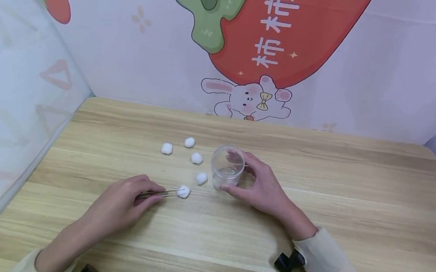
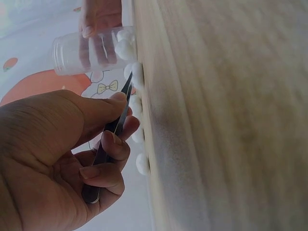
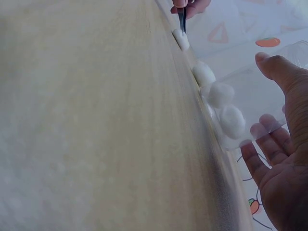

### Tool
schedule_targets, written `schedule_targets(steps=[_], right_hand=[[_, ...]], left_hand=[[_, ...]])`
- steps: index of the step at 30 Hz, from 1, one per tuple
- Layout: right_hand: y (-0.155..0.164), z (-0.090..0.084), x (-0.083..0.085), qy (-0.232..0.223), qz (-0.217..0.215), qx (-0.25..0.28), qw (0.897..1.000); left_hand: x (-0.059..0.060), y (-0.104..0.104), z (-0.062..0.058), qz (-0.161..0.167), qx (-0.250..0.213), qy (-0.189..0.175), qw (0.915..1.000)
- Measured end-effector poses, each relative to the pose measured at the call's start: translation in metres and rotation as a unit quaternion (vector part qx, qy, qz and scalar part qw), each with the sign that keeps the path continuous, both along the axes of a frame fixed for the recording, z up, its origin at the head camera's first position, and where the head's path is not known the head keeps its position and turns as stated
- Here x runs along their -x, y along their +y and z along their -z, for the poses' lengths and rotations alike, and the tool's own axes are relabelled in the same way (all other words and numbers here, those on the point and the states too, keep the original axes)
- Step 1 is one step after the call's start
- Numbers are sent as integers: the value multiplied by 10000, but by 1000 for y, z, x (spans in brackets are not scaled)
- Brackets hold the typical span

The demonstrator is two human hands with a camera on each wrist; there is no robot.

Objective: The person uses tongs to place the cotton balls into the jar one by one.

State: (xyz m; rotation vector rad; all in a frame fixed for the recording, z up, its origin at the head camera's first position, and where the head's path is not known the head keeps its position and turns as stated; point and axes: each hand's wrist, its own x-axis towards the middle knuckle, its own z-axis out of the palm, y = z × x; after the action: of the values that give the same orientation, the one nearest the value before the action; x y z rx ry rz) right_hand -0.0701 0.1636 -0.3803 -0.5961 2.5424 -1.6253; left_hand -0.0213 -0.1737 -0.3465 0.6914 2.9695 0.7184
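Note:
In the head view my left hand (image 1: 126,203) pinches metal tweezers (image 1: 170,193) between thumb and fingers. Their tips are at the nearest white cotton ball (image 1: 183,191); whether they squeeze it I cannot tell. My right hand (image 1: 262,185) holds a clear, lidless plastic jar (image 1: 228,165) upright on the table, thumb on the near side and fingers round the far side. Between tweezers and jar lies another cotton ball (image 1: 201,178). Through the jar wall in the right wrist view, cotton balls (image 3: 232,121) show; whether they are inside or behind it is unclear.
Farther back on the wood-grain table (image 1: 352,199) lie more loose cotton balls, one left (image 1: 167,148), one at the back (image 1: 189,142) and one nearer the jar (image 1: 196,158). A printed cloth backdrop (image 1: 363,79) stands along the far edge. Both wrists wear black devices (image 1: 288,262).

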Motion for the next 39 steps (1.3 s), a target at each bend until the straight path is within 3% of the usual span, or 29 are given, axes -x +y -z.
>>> schedule_targets(steps=[17, 39], right_hand=[[0, -1, 0, 27, -2, 0, 10000], [1, 0, 0, 36, -6, 1, 10000]], left_hand=[[3, 4, -1, 22, 286, 154, 9995], [5, 1, 0, -9, -102, 342, 9994]])
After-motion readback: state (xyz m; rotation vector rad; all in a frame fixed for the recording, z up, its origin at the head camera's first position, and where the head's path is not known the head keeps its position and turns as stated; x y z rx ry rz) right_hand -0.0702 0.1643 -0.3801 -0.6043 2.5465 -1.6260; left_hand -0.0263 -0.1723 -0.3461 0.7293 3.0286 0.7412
